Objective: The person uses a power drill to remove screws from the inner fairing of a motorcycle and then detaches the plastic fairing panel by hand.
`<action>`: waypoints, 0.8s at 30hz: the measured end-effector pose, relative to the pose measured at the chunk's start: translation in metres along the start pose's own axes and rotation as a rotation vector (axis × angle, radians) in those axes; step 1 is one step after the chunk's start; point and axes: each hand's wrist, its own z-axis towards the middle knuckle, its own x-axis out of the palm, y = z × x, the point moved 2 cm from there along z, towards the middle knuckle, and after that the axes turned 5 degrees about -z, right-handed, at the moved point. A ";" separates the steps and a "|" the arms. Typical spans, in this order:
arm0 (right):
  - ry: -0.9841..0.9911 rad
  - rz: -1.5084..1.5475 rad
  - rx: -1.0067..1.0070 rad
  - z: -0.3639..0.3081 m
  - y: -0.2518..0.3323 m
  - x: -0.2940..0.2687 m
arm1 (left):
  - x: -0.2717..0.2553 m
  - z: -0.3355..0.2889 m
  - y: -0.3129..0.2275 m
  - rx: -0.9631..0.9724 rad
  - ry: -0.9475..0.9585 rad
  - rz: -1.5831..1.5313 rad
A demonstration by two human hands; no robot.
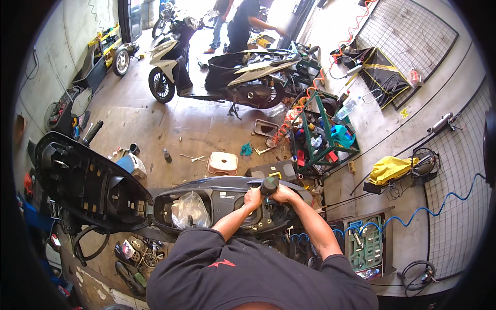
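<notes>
Some way along, apparently: holding power tool (269,185) in left hand (253,198) and right hand (282,194) over scooter body (224,203), with seat (88,188) already open at left, not yet finishing.

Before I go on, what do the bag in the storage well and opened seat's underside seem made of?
Bag: probably thin plastic film, clear, glossy; it's crinkled and see-through. Seat underside: likely moulded black plastic, low-sheen, with ribs and slots.

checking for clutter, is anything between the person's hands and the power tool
Nothing visible: the left hand and right hand are both at the power tool. The clear bag lies off to their left.
</notes>
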 end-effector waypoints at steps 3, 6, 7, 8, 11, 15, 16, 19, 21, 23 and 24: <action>-0.172 -0.102 -0.165 0.015 -0.016 0.012 | 0.004 -0.001 0.001 0.002 -0.032 -0.026; -0.243 0.036 -0.142 0.042 -0.069 0.023 | 0.015 0.000 -0.014 0.031 -0.033 -0.011; -0.187 0.069 -0.106 0.040 -0.051 0.026 | 0.007 -0.001 -0.005 0.002 -0.043 -0.008; -0.131 0.097 -0.069 0.036 -0.033 0.028 | -0.002 -0.001 0.005 -0.027 -0.054 -0.006; -0.199 0.090 -0.107 0.043 -0.058 0.029 | 0.003 -0.005 -0.008 0.039 -0.033 -0.004; -0.356 0.051 -0.244 0.045 -0.079 0.032 | 0.009 0.000 -0.013 0.159 0.078 0.021; -0.359 0.073 -0.201 0.039 -0.072 0.036 | 0.008 0.003 -0.007 0.136 0.124 -0.010; -0.292 0.091 -0.131 0.001 -0.030 0.024 | 0.002 0.020 0.019 0.261 0.133 -0.106; -0.339 0.052 -0.193 -0.007 -0.030 0.019 | 0.002 0.039 0.029 0.346 0.217 -0.173; -0.287 0.136 -0.102 -0.036 -0.025 0.014 | -0.007 0.041 0.023 0.383 0.375 -0.185; -0.374 0.171 -0.157 -0.037 -0.051 0.021 | -0.005 0.037 0.004 0.409 0.438 -0.211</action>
